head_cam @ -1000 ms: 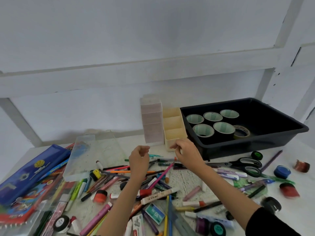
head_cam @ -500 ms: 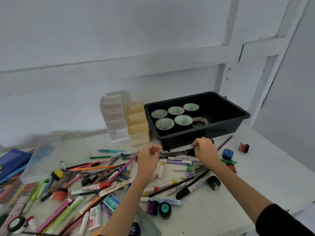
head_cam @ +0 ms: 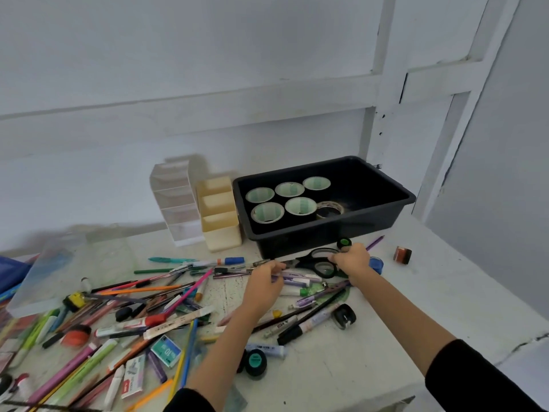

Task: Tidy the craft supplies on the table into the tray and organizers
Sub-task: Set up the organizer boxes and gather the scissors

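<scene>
- Fingers [head_cam: 335, 258] of the right hand [head_cam: 352, 260] curl round the handles of the black scissors [head_cam: 319, 259], which lie on the table [head_cam: 386, 337] just in front of the tray's near wall, blades pointing left.
- Left hand [head_cam: 264, 282] is bent down over the pens [head_cam: 292, 276] next to the scissor blades, fingertips tucked under; I cannot tell whether they pinch anything.
- Black tray [head_cam: 386, 211] stands at the far right of the table, with six tape rolls [head_cam: 300, 206] upright in its left half.
- Two organizers stand just left of the tray, touching each other: a cream one [head_cam: 219, 221] beside the tray and a clear one [head_cam: 178, 203] further left.
- Loose pens, pencils and markers [head_cam: 148, 292] lie crisscrossed over the near left of the table, with a clear box [head_cam: 59, 272] at the left edge.
- To the right of the right hand are a blue round pot [head_cam: 378, 263], a purple pencil [head_cam: 375, 242] and, well apart, a small red-brown block [head_cam: 402, 254].
- Near the right forearm lies a black sharpener [head_cam: 344, 316].
</scene>
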